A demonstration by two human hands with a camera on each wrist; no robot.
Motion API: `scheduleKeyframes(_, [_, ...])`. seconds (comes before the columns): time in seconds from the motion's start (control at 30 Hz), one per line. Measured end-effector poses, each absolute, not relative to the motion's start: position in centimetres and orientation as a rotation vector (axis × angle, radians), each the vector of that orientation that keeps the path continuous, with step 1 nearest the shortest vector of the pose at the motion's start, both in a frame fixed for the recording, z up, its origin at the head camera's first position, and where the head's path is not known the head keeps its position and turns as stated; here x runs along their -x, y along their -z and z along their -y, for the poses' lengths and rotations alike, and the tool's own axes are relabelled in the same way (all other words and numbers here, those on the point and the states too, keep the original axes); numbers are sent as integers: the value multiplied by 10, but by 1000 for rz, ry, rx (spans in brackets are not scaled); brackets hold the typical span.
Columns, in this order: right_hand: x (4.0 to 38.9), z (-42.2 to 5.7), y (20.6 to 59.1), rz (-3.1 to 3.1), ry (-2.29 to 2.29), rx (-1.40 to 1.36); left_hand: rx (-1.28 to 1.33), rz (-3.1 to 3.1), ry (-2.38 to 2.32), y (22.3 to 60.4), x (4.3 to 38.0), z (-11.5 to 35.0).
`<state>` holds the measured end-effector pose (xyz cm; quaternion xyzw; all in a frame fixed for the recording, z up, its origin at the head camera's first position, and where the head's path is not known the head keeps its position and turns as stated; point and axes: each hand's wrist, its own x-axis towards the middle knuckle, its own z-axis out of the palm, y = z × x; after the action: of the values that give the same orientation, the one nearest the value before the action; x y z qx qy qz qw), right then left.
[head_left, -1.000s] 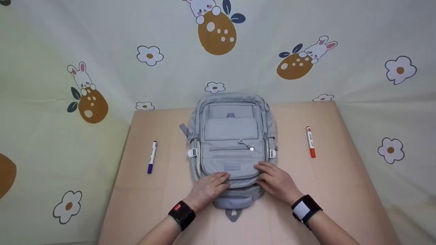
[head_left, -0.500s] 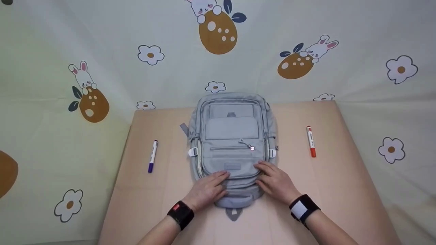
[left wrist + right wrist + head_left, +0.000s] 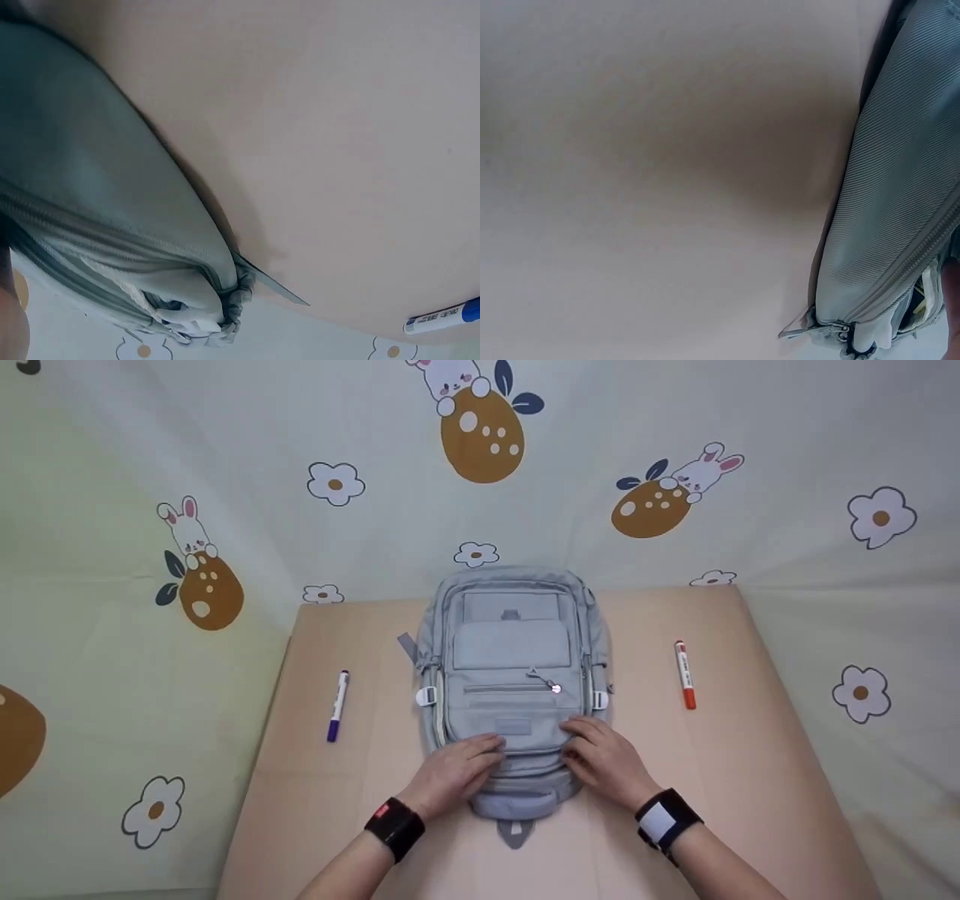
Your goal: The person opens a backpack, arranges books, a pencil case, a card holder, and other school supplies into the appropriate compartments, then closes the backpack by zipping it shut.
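A grey-blue backpack (image 3: 511, 645) lies flat on the table, front side up. My left hand (image 3: 450, 772) rests on its near left part, fingers stretched over the fabric. On the near right part, my right hand (image 3: 611, 761) touches the bag with slightly bent fingers, its thumb partly hidden. In the left wrist view, the backpack's side (image 3: 112, 150) shows a zip running along it and a sliver of a finger. The right wrist view catches the opposite side (image 3: 900, 172), where a gap near the zip lets part of the inside show.
A marker with a blue-purple cap (image 3: 337, 706) lies left of the backpack. To the right lies a red-capped marker (image 3: 685, 675). The tan table (image 3: 750, 780) meets a patterned cloth backdrop (image 3: 390, 525) behind and at the sides.
Both hands stay at nearly the same spots on the backpack. The thumbs have drawn slightly closer to the fingers. The backpack and markers have not moved.
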<state>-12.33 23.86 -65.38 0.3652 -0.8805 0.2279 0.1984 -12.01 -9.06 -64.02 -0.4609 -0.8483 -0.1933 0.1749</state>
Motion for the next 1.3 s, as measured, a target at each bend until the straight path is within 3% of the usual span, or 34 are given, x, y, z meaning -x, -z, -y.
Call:
scheduleKeyframes(0.13, [125, -236, 653, 2467, -621, -1002, 1214, 2316, 598, 634, 132, 98])
scheduleKeyframes(0.4, [128, -227, 642, 2431, -612, -933, 781, 2437, 594, 621, 173, 124])
scheduleKeyframes(0.63, [137, -193, 623, 2359, -633, -996, 472, 2706, 612, 612, 212, 135])
scheduleKeyframes(1.0, [143, -101, 612, 2371, -560, -1264, 449, 2854, 454, 614, 241, 132])
scheduleKeyframes(1.3, [142, -70, 614, 2568, -246, -1375, 459, 2820, 393, 614, 244, 129])
